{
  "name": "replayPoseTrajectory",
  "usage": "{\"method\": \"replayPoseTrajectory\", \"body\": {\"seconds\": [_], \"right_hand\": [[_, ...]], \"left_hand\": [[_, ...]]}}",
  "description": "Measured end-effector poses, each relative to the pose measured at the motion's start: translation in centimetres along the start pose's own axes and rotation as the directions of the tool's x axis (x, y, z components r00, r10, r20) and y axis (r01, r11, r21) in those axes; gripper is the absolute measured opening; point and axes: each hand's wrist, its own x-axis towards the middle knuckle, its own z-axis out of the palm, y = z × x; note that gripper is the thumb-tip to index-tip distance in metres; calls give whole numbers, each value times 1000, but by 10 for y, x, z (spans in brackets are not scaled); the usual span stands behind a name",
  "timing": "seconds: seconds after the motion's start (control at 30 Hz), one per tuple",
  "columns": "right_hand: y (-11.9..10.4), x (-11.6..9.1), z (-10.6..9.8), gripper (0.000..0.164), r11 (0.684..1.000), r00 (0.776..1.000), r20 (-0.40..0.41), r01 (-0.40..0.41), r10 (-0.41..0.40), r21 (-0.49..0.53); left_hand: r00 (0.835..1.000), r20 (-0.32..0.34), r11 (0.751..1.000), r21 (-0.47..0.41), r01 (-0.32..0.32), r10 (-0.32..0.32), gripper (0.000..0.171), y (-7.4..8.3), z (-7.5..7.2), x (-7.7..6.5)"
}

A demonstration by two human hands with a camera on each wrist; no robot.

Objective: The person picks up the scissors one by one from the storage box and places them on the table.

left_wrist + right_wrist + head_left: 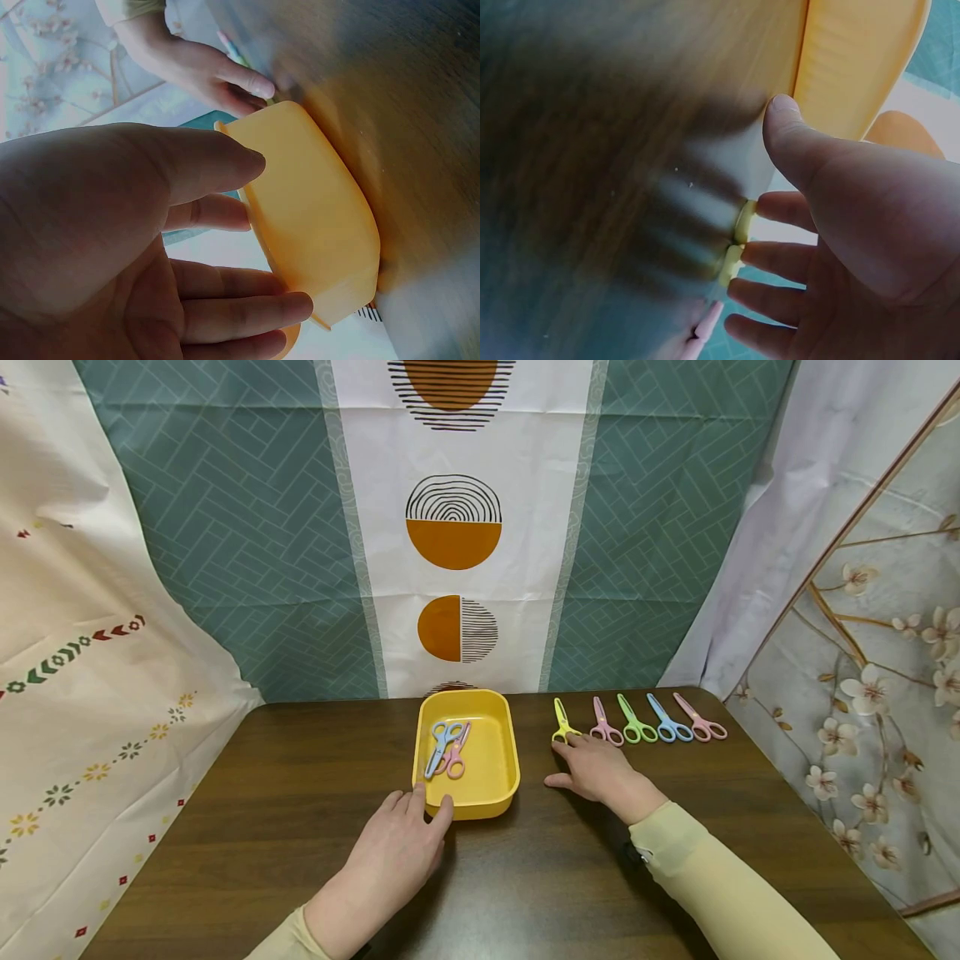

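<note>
My left hand (392, 847) is at the near left corner of a yellow plastic tray (471, 811), thumb and fingers spread at its rim. Inside the tray, light blue scissors (435, 760) lie across pink scissors (456, 769). To the right, my right hand (600, 770) reaches over the handles of yellow scissors (561, 717). In the right wrist view its straight fingertips are right at the yellow handle loops (744, 221), with the thumb held apart. The left wrist view shows the outer wall of the tray (315, 202) beyond the left thumb.
Right of the yellow scissors, a row continues with pink scissors (604, 723), green scissors (637, 727), blue scissors (667, 724) and another pink pair (701, 721). All lie on a dark wooden table (315, 760). Patterned curtains (247, 527) hang behind it.
</note>
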Motion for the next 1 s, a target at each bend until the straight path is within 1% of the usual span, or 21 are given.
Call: {"method": "replayPoseTrajectory", "body": {"seconds": [0.1,0.27,0.4,0.53,0.83,1.0], "right_hand": [[1,0,0,73,1000,1000,-8,5,-5,-1],[4,1,2,73,1000,1000,-16,6,-6,2],[6,1,2,72,1000,1000,-24,10,-10,1],[6,1,3,72,1000,999,-29,13,-13,6],[6,2,4,72,1000,1000,-20,6,-6,5],[7,3,6,71,1000,1000,-27,4,-4,-3]], "left_hand": [[1000,0,1000,0,-3,3,51,0,1,0],[1000,9,1000,-5,4,-4,49,0,-3,0],[1000,9,1000,-1,3,-3,50,1,-3,0],[1000,7,1000,5,-1,1,52,0,0,0],[1000,9,1000,-6,3,-3,51,0,-2,-1],[1000,-8,1000,0,-5,5,52,-1,2,0]]}}
